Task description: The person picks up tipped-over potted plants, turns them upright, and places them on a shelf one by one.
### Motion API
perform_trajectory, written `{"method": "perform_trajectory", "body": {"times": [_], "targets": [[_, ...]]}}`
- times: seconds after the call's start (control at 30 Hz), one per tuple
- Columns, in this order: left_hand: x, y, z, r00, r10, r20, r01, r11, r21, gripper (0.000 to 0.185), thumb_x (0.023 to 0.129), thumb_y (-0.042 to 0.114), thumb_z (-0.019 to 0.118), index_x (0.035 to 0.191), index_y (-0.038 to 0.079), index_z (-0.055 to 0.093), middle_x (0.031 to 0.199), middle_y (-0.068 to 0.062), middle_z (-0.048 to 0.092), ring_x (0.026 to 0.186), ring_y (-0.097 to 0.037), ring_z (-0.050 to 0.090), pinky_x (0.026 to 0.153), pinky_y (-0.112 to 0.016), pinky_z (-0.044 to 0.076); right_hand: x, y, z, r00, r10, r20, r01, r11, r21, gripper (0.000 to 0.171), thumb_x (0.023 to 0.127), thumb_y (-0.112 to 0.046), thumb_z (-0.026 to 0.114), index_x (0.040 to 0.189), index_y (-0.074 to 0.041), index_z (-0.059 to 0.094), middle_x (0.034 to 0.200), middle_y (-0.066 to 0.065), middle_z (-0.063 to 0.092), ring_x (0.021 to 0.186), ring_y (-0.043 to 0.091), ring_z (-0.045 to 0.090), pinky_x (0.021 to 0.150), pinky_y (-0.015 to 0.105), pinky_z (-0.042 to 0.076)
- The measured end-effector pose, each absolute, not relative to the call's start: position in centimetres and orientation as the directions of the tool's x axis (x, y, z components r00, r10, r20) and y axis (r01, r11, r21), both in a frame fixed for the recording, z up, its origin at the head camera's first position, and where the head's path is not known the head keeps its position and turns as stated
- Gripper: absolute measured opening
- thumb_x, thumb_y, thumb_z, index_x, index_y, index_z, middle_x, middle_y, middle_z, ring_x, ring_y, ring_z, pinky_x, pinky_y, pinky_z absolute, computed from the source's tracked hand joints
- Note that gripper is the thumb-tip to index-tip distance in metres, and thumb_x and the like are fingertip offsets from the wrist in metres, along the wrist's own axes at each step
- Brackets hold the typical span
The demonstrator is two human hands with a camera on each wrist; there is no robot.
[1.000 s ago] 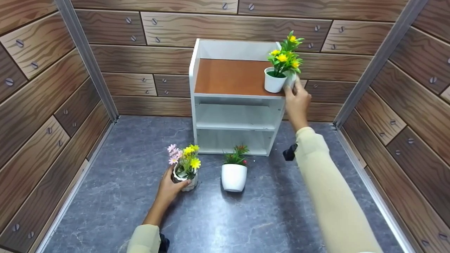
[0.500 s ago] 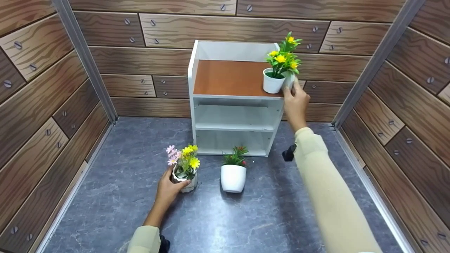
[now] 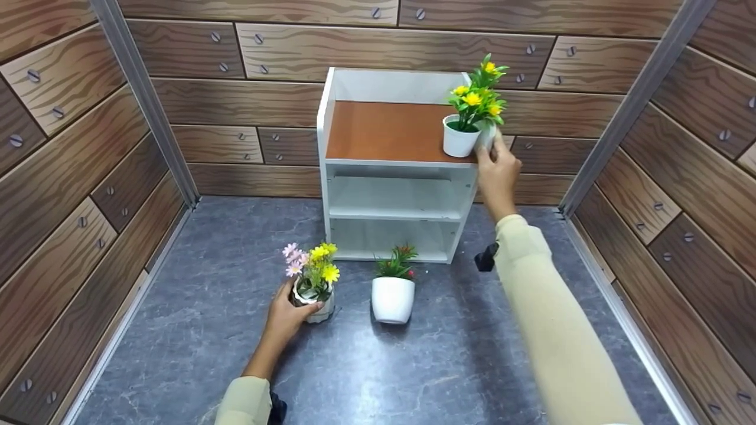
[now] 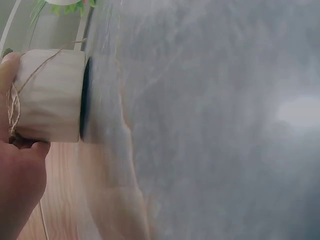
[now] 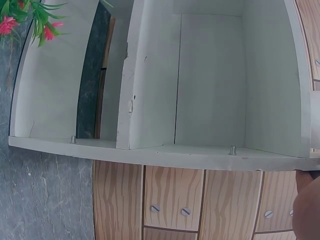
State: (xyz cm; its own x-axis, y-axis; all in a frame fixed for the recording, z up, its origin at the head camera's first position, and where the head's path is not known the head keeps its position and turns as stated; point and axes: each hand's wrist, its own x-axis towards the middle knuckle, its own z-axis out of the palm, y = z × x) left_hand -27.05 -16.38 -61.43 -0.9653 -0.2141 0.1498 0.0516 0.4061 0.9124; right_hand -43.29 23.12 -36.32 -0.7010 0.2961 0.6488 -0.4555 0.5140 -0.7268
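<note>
Ribbed white pot in left grip, smooth round pot in right grip

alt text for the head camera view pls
A person's right hand holds a white pot of yellow flowers on a white shelf unit's brown top, while the left hand grips a pink-and-yellow flower pot on the grey floor beside a third potted plant.

Right hand cut by frame edge, ribbed pot's flowers out of frame
</note>
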Motion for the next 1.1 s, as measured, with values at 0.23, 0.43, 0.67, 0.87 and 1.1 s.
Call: {"method": "perform_trajectory", "body": {"times": [0.23, 0.43, 0.67, 0.87, 1.1], "targets": [[-27.70, -16.47, -61.81, -0.964, -0.149, 0.220, 0.131, 0.454, 0.881, 0.093, 0.068, 0.024, 0.092, 0.142, -0.009, 0.048, 0.135, -0.027, 0.052, 0.126, -0.043, 0.051, 0.108, -0.055, 0.041, -43.24, 23.18, -36.13, -0.703, 0.308, 0.640, -0.436, 0.525, -0.731, 0.048, 0.096, -0.008, 0.064, 0.143, -0.005, 0.056, 0.131, 0.019, 0.064, 0.124, 0.022, 0.061, 0.106, 0.036, 0.050], [-27.73, -16.52, -61.83, -0.969, -0.159, 0.191, 0.110, 0.418, 0.902, 0.092, 0.067, 0.022, 0.091, 0.143, -0.007, 0.047, 0.141, -0.028, 0.050, 0.130, -0.043, 0.049, 0.112, -0.055, 0.038, -43.22, 23.18, -36.26, -0.702, 0.299, 0.646, -0.441, 0.529, -0.725, 0.047, 0.096, -0.009, 0.064, 0.142, -0.005, 0.057, 0.129, 0.018, 0.065, 0.122, 0.022, 0.063, 0.103, 0.036, 0.051], [-27.74, -16.43, -61.74, -0.969, -0.173, 0.177, 0.098, 0.389, 0.916, 0.089, 0.067, 0.021, 0.091, 0.143, -0.004, 0.050, 0.138, -0.025, 0.056, 0.129, -0.041, 0.052, 0.111, -0.053, 0.040, -43.24, 23.24, -36.38, -0.691, 0.304, 0.656, -0.449, 0.530, -0.719, 0.047, 0.095, -0.010, 0.065, 0.141, -0.005, 0.058, 0.128, 0.019, 0.065, 0.121, 0.023, 0.064, 0.103, 0.037, 0.051], [-27.66, -16.22, -61.83, -0.963, -0.198, 0.180, 0.095, 0.375, 0.922, 0.089, 0.067, 0.020, 0.092, 0.142, -0.004, 0.051, 0.139, -0.024, 0.056, 0.129, -0.040, 0.052, 0.111, -0.052, 0.039, -43.44, 23.25, -36.54, -0.681, 0.309, 0.663, -0.453, 0.534, -0.714, 0.046, 0.095, -0.008, 0.065, 0.140, -0.004, 0.059, 0.127, 0.019, 0.066, 0.120, 0.025, 0.064, 0.103, 0.038, 0.051], [-27.63, -15.59, -61.17, -0.960, -0.220, 0.171, 0.083, 0.361, 0.929, 0.088, 0.067, 0.020, 0.093, 0.142, -0.001, 0.053, 0.136, -0.020, 0.059, 0.127, -0.036, 0.055, 0.109, -0.049, 0.042, -43.33, 23.05, -36.50, -0.673, 0.301, 0.676, -0.465, 0.538, -0.702, 0.046, 0.095, -0.006, 0.065, 0.140, -0.003, 0.059, 0.125, 0.021, 0.067, 0.117, 0.027, 0.065, 0.102, 0.041, 0.051]]}}
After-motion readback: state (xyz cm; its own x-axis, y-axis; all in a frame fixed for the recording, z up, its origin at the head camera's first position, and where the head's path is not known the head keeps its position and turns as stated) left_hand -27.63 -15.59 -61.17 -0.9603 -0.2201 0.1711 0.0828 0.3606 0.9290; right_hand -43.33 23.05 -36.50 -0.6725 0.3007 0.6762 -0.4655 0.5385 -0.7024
